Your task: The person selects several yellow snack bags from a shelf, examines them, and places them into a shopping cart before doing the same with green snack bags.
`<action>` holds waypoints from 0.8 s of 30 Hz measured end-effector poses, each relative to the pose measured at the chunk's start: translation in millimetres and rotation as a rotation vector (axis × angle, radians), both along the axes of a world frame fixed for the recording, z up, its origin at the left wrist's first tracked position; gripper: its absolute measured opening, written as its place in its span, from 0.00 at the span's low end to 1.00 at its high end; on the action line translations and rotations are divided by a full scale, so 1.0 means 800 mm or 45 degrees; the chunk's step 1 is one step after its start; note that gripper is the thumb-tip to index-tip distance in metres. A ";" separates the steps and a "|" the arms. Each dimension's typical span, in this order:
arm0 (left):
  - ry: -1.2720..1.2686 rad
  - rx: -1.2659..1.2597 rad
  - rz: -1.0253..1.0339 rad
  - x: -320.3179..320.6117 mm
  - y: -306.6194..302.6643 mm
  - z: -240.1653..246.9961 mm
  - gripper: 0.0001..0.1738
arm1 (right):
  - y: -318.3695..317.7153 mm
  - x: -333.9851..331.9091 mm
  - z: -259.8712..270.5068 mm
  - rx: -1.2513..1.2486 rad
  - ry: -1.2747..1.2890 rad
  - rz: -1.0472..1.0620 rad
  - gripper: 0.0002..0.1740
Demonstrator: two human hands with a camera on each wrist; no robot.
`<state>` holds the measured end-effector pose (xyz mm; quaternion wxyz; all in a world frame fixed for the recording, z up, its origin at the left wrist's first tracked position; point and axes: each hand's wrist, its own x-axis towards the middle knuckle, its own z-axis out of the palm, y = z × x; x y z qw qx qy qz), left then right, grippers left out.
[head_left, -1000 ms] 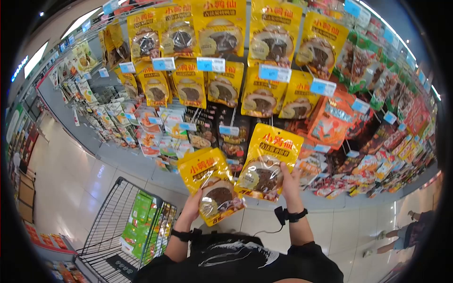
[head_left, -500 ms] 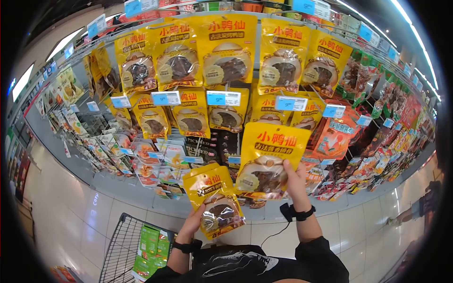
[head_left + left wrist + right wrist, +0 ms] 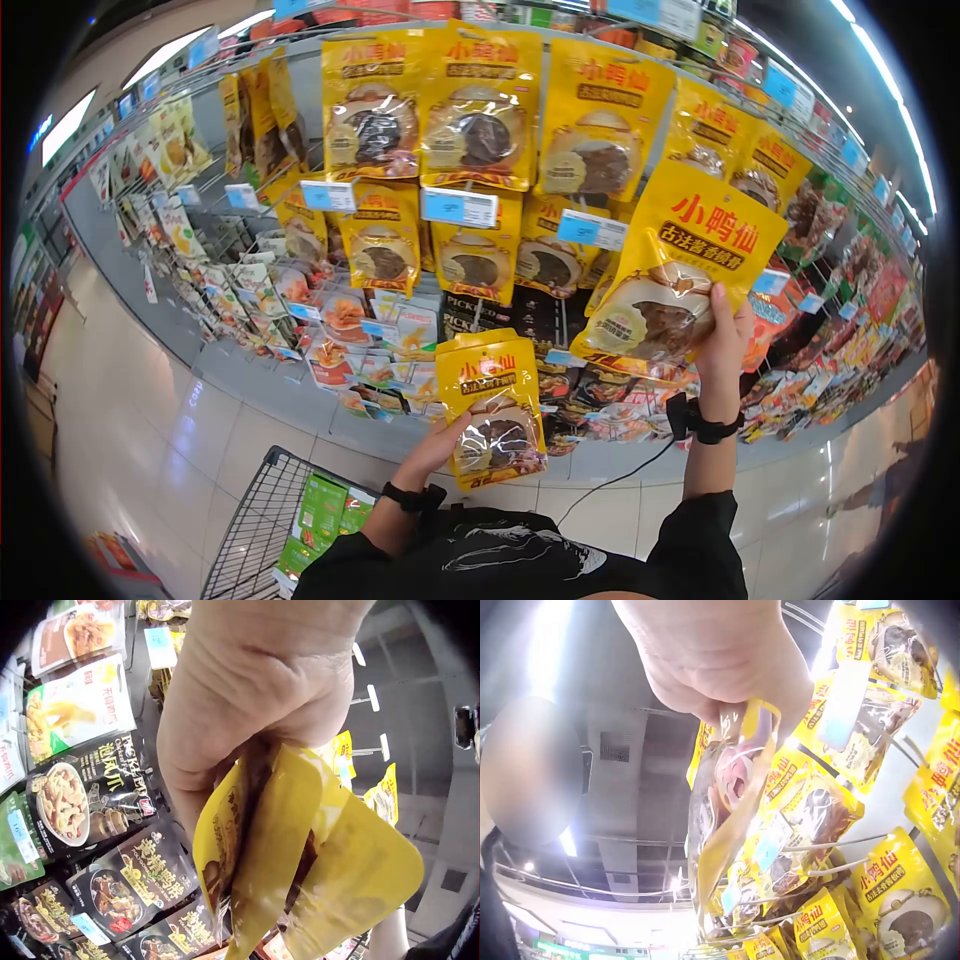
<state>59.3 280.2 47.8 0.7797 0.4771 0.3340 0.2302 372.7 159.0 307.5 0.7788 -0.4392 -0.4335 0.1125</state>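
Note:
My left hand (image 3: 440,445) grips a small stack of yellow snack pouches (image 3: 497,440) by the side, low in front of my body. In the left wrist view several yellow pouches (image 3: 277,847) fan out below the palm; the fingertips are hidden behind them. Higher and to the right, my right hand (image 3: 727,345) pinches another yellow pouch (image 3: 665,285) by its right edge, thumb across the front. That pouch is tilted, its printed face towards me, and overlaps the hanging pouches behind it. The right wrist view shows this pouch (image 3: 731,787) nearly edge-on.
Rows of similar yellow pouches (image 3: 480,110) hang on hooks ahead, with price tags (image 3: 459,207) at the hook ends. Black pickled-snack packs (image 3: 90,787) hang lower. A shopping cart (image 3: 250,520) holding green packages (image 3: 322,510) stands at lower left on the tiled floor.
The right hand has moved up and to the right with its pouch, away from the left-hand pouches. The left hand has shifted slightly right, its pouches now more upright. The head view has shifted.

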 end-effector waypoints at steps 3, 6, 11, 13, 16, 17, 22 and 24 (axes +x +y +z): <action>-0.026 -0.092 0.007 -0.004 0.009 0.003 0.21 | 0.021 -0.028 0.022 0.000 0.002 0.059 0.11; -0.103 -0.111 0.034 -0.008 0.017 0.000 0.20 | 0.049 -0.058 0.029 -0.034 0.003 0.144 0.11; -0.159 -0.116 0.007 -0.016 0.028 -0.002 0.24 | 0.088 -0.102 0.033 -0.145 0.008 0.304 0.13; -0.186 -0.123 0.058 -0.020 0.027 0.007 0.24 | 0.099 -0.117 0.033 -0.178 -0.048 0.343 0.13; -0.218 -0.135 0.115 -0.033 0.028 0.023 0.23 | 0.109 -0.130 0.032 -0.437 -0.115 0.461 0.14; -0.217 -0.143 0.117 -0.036 0.028 0.024 0.23 | 0.116 -0.134 0.030 -0.437 -0.121 0.473 0.14; -0.175 -0.112 0.172 -0.050 0.036 0.012 0.23 | 0.145 -0.161 0.008 -0.329 -0.186 0.555 0.13; -0.185 -0.067 0.197 -0.056 0.035 0.001 0.23 | 0.144 -0.151 -0.021 -0.499 -0.192 0.701 0.13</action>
